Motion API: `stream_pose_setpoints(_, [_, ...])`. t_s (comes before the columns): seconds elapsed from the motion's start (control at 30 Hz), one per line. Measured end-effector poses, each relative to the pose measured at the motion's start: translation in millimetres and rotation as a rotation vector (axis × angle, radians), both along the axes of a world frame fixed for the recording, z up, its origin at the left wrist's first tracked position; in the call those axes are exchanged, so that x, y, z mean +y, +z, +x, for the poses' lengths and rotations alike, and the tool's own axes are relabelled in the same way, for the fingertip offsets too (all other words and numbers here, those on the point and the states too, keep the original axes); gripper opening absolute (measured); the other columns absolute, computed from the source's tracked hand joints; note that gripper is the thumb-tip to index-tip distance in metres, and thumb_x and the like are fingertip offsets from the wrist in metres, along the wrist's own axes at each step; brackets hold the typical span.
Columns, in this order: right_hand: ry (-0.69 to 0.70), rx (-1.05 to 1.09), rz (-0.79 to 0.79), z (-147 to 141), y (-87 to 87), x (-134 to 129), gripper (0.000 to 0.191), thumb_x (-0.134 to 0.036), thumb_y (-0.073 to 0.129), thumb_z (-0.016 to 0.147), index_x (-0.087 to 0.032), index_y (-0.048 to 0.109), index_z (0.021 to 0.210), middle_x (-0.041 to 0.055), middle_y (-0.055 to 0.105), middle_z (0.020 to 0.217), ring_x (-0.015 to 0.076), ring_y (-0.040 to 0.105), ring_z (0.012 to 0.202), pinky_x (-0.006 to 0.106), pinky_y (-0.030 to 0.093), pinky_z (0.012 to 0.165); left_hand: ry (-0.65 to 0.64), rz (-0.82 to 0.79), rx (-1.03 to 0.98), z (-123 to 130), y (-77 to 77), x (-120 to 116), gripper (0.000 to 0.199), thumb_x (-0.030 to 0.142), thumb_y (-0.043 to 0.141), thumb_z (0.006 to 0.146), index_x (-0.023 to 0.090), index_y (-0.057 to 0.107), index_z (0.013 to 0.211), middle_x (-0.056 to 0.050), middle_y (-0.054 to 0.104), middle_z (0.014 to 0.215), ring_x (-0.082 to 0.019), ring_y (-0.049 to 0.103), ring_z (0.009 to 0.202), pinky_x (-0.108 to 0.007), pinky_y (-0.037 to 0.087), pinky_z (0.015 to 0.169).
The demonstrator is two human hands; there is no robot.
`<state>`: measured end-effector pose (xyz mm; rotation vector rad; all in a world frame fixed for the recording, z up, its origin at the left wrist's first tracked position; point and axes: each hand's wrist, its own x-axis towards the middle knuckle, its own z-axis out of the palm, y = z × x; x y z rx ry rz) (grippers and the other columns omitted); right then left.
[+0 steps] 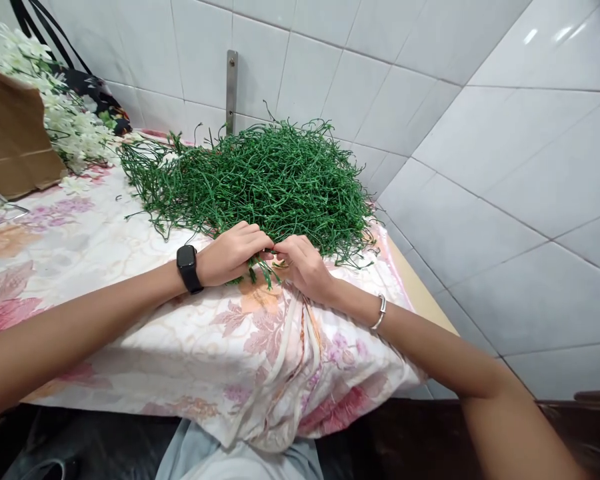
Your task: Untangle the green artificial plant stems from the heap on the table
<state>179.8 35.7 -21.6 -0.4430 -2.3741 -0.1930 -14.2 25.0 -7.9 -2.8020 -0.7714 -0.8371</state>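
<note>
A big tangled heap of thin green artificial stems (280,180) lies at the back of the cloth-covered table. Just in front of it my two hands meet. My left hand (235,250), with a black watch above its wrist, is closed around a few green stems (264,272) whose ends poke out below the fingers. The fingers of my right hand (307,267) pinch together right against the left fingertips; what lies between them is too small to make out. Pale cords or strips (287,333) hang down the cloth below my right hand.
A floral tablecloth (130,293) covers the table and droops over its front edge. White artificial flowers (70,123) and a torn brown cardboard piece (15,140) stand at the left. Tiled walls (505,200) close off the back and right. A metal bracket (231,87) is fixed behind the heap.
</note>
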Motion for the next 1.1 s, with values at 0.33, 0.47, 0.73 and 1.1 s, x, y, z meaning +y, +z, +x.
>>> stream_pose_setpoints(0.33, [-0.004, 0.017, -0.004, 5.3, -4.1, 1.0, 0.016, -0.011, 0.032, 0.085, -0.014, 0.044, 0.095, 0.0040, 0.049, 0.073, 0.0140, 0.044, 0.071, 0.029, 0.036, 0.067, -0.013, 0.280, 0.116, 2.8, 5.0, 8.5, 0.024, 0.020, 0.028, 0.089, 0.013, 0.049, 0.082, -0.006, 0.053, 0.071, -0.016, 0.040, 0.068, -0.028, 0.032, 0.064])
stream_pose_setpoints(0.47, [0.009, 0.033, 0.007, 5.0, -3.8, 0.7, 0.014, -0.012, 0.032, 0.085, -0.014, 0.043, 0.094, 0.0047, 0.048, 0.075, 0.0139, 0.042, 0.071, 0.029, 0.036, 0.066, -0.031, 0.339, 0.100, 4.8, 2.5, 9.2, 0.025, 0.021, 0.028, 0.089, 0.013, 0.049, 0.079, -0.005, 0.053, 0.069, -0.016, 0.040, 0.065, -0.027, 0.032, 0.063])
stream_pose_setpoints(0.73, [0.079, 0.024, -0.062, 4.0, 2.3, -3.6, 0.012, -0.012, 0.034, 0.083, -0.014, 0.042, 0.091, 0.0034, 0.043, 0.070, 0.0131, 0.039, 0.067, 0.027, 0.037, 0.061, -0.060, 0.355, 0.094, 2.6, -0.9, 9.8, 0.028, 0.014, 0.023, 0.088, 0.012, 0.050, 0.082, -0.006, 0.051, 0.068, -0.016, 0.039, 0.066, -0.028, 0.033, 0.063])
stream_pose_setpoints(1.1, [0.236, 0.034, -0.092, 7.7, 12.1, -8.8, 0.024, -0.018, 0.039, 0.080, -0.017, 0.038, 0.056, -0.0024, 0.036, 0.049, 0.0079, 0.033, 0.050, 0.023, 0.029, 0.050, -0.222, 0.407, 0.084, 12.2, -7.2, -5.9, 0.023, 0.015, 0.030, 0.088, 0.013, 0.049, 0.076, -0.003, 0.054, 0.065, -0.014, 0.042, 0.062, -0.028, 0.034, 0.068])
